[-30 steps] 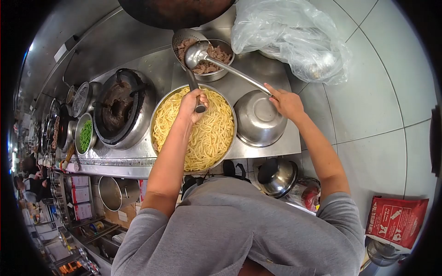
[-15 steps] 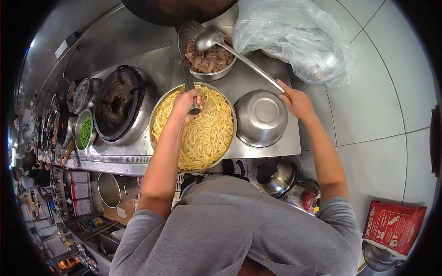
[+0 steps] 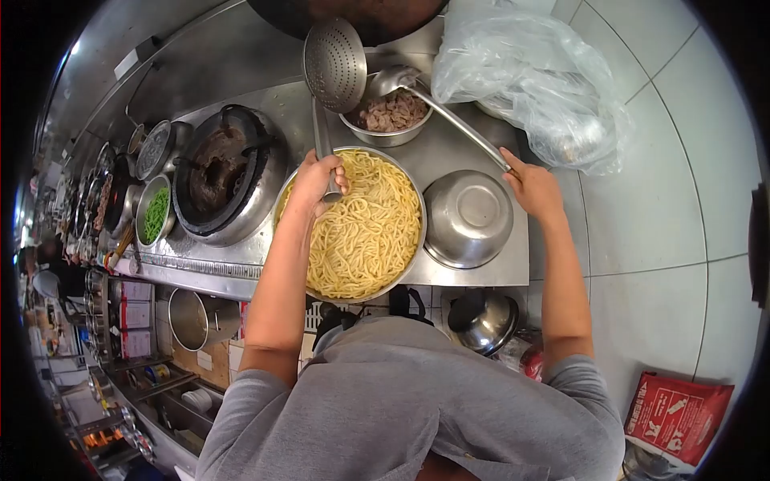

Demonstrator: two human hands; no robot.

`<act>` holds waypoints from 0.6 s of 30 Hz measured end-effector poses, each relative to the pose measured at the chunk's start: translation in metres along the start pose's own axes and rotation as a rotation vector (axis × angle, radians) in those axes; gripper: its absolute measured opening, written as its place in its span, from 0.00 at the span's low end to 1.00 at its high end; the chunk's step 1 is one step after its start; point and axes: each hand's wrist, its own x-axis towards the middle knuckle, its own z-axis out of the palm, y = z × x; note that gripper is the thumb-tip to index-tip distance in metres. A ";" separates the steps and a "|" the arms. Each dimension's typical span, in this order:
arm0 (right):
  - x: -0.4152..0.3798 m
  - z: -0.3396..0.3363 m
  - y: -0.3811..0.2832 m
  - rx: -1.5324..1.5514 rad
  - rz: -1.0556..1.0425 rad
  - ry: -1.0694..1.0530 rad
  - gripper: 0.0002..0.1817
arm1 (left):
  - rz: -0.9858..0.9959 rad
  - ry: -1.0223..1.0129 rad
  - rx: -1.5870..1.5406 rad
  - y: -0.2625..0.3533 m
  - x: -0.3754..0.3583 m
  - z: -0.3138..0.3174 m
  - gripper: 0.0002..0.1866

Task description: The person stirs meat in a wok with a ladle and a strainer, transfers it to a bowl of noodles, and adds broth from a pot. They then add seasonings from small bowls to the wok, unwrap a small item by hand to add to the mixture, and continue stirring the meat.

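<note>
My left hand (image 3: 318, 183) is closed around the handle of a perforated skimmer (image 3: 335, 66), above a wide pan of thick yellow noodles (image 3: 365, 228). The skimmer's round head is tilted, showing its holes, beside a metal bowl (image 3: 385, 138) of cooked meat pieces (image 3: 395, 112). Out to the right, my right hand (image 3: 532, 186) grips the end of a long steel ladle (image 3: 461, 120). The ladle's cup overlaps the back of the meat bowl in this view. An overturned steel bowl (image 3: 468, 218) sits to the right of the noodles.
A wok burner (image 3: 224, 172) is on the left, with a bowl of chopped greens (image 3: 156, 215) past it. A dark wok (image 3: 353, 16) hangs over the top edge. Clear plastic bags (image 3: 529, 88) lie at upper right, and a red packet (image 3: 678, 417) at lower right.
The skimmer's head has lifted away from the meat bowl and turned its holed face into view. The ladle's cup has shifted right, off the skimmer. The whole view has swung slightly.
</note>
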 end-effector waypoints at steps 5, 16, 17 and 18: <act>-0.005 0.012 -0.027 0.400 0.091 0.154 0.24 | 0.073 0.063 0.048 0.018 -0.016 -0.004 0.12; -0.054 0.040 -0.134 2.311 0.189 -0.460 0.23 | -0.247 -0.576 -1.170 0.008 -0.115 -0.133 0.04; -0.054 0.040 -0.150 2.304 0.160 -0.521 0.23 | -0.211 -0.549 -1.187 0.006 -0.137 -0.146 0.07; -0.057 0.040 -0.169 2.344 0.092 -0.546 0.23 | -0.193 -0.520 -1.227 0.006 -0.164 -0.158 0.10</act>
